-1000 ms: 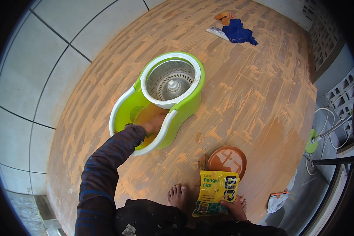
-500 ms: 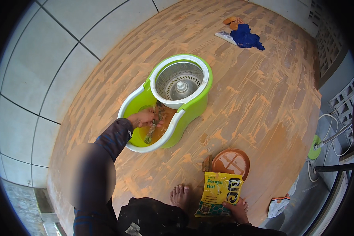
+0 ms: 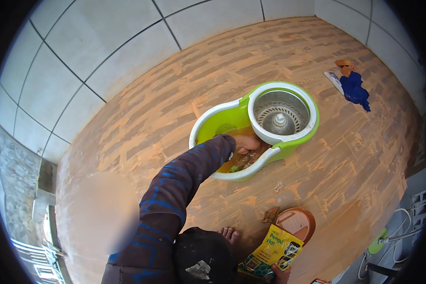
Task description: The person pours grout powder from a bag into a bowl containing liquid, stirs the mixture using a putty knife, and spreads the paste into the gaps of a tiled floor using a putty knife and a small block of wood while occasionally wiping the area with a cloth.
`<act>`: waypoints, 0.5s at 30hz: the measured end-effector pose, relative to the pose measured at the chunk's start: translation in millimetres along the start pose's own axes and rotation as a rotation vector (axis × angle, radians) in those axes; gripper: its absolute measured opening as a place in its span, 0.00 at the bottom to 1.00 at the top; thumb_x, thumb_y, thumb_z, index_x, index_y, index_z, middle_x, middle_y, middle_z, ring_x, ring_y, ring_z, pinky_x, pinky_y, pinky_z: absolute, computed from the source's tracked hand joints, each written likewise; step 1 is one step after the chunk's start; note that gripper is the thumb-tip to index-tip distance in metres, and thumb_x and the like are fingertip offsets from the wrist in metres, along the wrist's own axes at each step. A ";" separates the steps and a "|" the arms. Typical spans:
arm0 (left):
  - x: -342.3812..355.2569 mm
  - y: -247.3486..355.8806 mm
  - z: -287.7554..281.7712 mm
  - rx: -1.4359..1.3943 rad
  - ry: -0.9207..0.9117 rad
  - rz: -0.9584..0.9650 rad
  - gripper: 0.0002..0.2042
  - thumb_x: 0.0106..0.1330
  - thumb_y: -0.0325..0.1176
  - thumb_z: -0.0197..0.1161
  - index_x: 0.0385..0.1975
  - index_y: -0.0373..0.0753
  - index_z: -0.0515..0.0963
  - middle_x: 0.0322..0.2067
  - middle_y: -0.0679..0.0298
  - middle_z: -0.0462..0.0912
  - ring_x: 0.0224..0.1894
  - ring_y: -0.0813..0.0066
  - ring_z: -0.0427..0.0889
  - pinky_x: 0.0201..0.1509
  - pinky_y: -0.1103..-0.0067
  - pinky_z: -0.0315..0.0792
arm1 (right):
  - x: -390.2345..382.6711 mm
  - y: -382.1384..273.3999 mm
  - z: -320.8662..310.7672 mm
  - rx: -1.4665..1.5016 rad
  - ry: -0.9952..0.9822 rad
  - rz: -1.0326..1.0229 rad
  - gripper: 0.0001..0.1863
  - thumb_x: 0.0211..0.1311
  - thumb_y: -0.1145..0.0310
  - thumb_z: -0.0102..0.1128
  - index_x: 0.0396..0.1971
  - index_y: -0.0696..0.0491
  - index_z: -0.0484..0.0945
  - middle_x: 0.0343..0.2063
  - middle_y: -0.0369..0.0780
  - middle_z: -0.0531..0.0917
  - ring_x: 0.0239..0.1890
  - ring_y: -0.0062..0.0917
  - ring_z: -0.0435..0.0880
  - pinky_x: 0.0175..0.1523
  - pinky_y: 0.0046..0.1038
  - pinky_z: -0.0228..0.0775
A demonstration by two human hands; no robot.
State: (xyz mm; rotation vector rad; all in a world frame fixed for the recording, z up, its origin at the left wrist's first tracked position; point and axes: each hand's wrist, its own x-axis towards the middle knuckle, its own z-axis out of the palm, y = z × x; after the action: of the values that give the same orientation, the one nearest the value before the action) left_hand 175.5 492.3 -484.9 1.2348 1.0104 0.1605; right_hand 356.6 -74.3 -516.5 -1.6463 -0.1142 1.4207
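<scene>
Two-handed work over a smeared, wood-patterned floor (image 3: 151, 137). The left hand (image 3: 247, 143) is reached over the near white rim of the green mop bucket (image 3: 213, 113) and is placed in the basin compartment, beside the metal spin basket (image 3: 279, 113). Its fingers are bent downward and partly hidden at the murky water (image 3: 229, 165); whether they are closed on anything cannot be told. A mottled item with a green end (image 3: 234, 168) is seen just beneath, its kind unclear. The yellow packet (image 3: 272, 253) is held near its lower right corner by the right hand (image 3: 281, 274), with the thumb laid on the front; the fingers behind are hidden. It is tilted well apart from the bucket, presumably so that its contents are spared the water. Behind it, the round terracotta-coloured tray (image 3: 309, 218) is set on the floor, probably for easy reach. The blue cloth (image 3: 355, 90) is left farther off, apparently clear of the working area.
</scene>
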 end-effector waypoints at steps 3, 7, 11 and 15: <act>-21.4 20.4 -9.9 0.219 0.110 -0.089 0.20 0.70 0.34 0.58 0.61 0.38 0.72 0.53 0.56 0.80 0.47 0.67 0.81 0.43 0.68 0.80 | 1.1 0.8 2.1 0.004 -0.084 -0.030 0.36 0.52 0.67 0.78 0.59 0.60 0.70 0.47 0.43 0.81 0.44 0.32 0.80 0.49 0.35 0.74; -33.5 28.0 -18.0 0.320 0.305 0.035 0.23 0.72 0.41 0.53 0.64 0.41 0.72 0.57 0.53 0.78 0.49 0.64 0.80 0.49 0.66 0.78 | 0.2 -22.8 15.0 -0.005 -0.113 0.000 0.37 0.52 0.67 0.78 0.60 0.60 0.69 0.48 0.43 0.81 0.45 0.33 0.80 0.50 0.36 0.74; -18.6 43.7 -1.8 0.192 0.338 -0.142 0.21 0.69 0.36 0.59 0.60 0.37 0.76 0.58 0.52 0.79 0.56 0.56 0.80 0.57 0.61 0.73 | 2.1 -40.4 11.7 -0.004 -0.083 -0.015 0.38 0.52 0.66 0.78 0.61 0.60 0.68 0.49 0.44 0.81 0.46 0.33 0.79 0.51 0.36 0.74; 9.1 -17.6 -49.7 0.522 0.521 -0.090 0.19 0.71 0.36 0.57 0.59 0.35 0.77 0.56 0.50 0.80 0.58 0.54 0.79 0.57 0.67 0.74 | -4.2 -38.9 28.3 0.016 -0.152 0.022 0.39 0.53 0.66 0.78 0.62 0.60 0.68 0.50 0.44 0.80 0.47 0.33 0.79 0.52 0.36 0.73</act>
State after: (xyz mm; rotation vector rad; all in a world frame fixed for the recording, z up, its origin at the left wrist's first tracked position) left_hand 138.5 526.1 -503.4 1.6608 1.6268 0.1561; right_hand 350.5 -38.8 -484.4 -1.5299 -0.1712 1.5592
